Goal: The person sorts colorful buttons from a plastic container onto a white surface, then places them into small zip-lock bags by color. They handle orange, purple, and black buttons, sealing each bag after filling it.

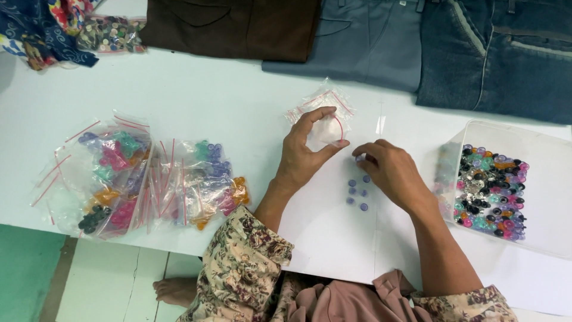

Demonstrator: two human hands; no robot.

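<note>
White worktop (214, 101), seen from above. Left hand (301, 155) pinches a small clear zip bag (325, 116) with a red seal strip, thumb and forefinger closed on its near edge; the bag lies just far of the hand, at mid-worktop. Right hand (390, 173) sits just to the right, fingers curled together around a small bluish button (359, 158) at the fingertips; how firm the grip is cannot be told. The two hands are near each other but not touching. Between and just near of them, a small cluster of loose blue-purple buttons (356, 192) lies on the worktop. To the right, a clear plastic tray (536, 149) holds mixed buttons (488, 191) in many colours. To the left, a heap of clear zip bags (143, 179), each filled with buttons sorted by colour: pink, green, orange, purple, black. Along the far edge, folded garments: brown trousers (232, 27), grey-blue trousers (369, 42), dark denim jeans (500, 53). Far left corner, patterned cloth (42, 27) and another bag of buttons (110, 33). Person wears floral sleeves (241, 262); a bare foot (176, 290) shows below the near edge.
</note>
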